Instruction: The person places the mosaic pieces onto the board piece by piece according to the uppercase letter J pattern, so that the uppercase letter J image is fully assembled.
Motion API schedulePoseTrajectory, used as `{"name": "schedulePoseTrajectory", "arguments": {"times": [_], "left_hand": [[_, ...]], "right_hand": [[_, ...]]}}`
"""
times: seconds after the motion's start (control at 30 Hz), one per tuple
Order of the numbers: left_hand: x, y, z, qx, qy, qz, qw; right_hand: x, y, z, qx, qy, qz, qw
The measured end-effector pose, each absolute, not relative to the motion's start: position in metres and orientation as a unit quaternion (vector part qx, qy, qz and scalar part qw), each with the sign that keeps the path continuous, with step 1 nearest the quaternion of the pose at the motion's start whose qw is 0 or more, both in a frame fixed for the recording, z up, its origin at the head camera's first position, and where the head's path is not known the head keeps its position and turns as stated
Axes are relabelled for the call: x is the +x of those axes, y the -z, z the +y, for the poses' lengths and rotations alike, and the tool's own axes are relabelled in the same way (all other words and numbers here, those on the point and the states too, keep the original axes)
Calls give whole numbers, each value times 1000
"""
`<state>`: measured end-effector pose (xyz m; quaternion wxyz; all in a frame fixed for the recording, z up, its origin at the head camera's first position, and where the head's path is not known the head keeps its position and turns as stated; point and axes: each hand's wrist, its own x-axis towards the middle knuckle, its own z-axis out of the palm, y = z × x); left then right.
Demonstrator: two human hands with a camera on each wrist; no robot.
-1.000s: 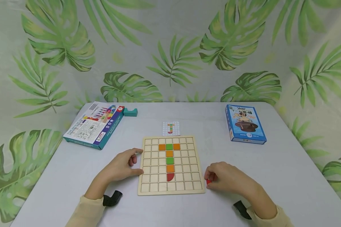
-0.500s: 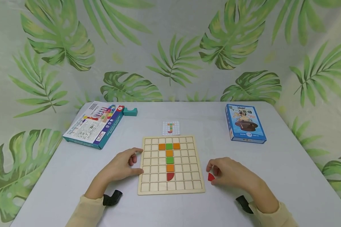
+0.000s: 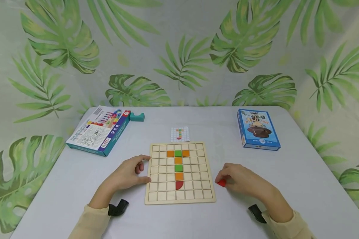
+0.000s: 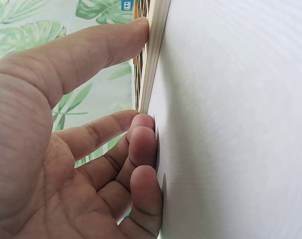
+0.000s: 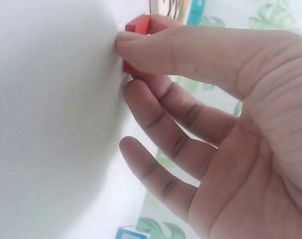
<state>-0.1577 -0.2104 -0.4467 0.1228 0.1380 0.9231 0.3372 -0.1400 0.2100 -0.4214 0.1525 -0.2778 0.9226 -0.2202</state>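
A wooden grid board (image 3: 197, 196) lies flat at the middle of the table. In it, orange and green square tiles (image 3: 179, 168) form a T shape, with a dark red quarter-circle tile (image 3: 179, 185) at the foot. My left hand (image 3: 127, 174) touches the board's left edge with thumb and index fingertip, its other fingers bent inward. To the right of the board, my right hand (image 3: 242, 179) pinches a bright red tile (image 3: 221, 183) between thumb and index finger. In the right wrist view the thumb covers part of this red tile (image 5: 137, 25), close to the tabletop.
Just behind the board lies a small pattern card (image 3: 183, 134) printed with a coloured T-like figure. A white and purple game box (image 3: 100, 131) is at the back left, beside a teal notched block (image 3: 137, 117). The blue box (image 3: 258, 129) lies at the back right.
My right hand has shifted slightly away from me along the board's right side, turning the red tile in its fingers. The left hand and the board have stayed put.
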Motion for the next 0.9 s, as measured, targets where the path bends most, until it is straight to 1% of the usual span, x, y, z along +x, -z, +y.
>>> {"name": "schedulePoseTrajectory", "arguments": {"times": [0.1,0.33,0.53,0.73,0.9], "left_hand": [[-158,446,-210,137,-338,923,125],[-158,446,-211,136,-338,923,125],[-157,446,-211,139,-341,922,123],[-157,447,-211,138,-341,922,122],[-157,447,-211,141,-341,921,122]], "right_hand": [[-141,421,210,-281,227,919,157],[-143,421,211,-239,238,924,179],[-144,423,213,-252,237,923,170],[-144,425,215,-272,228,923,146],[-144,425,217,-239,219,936,141]]}}
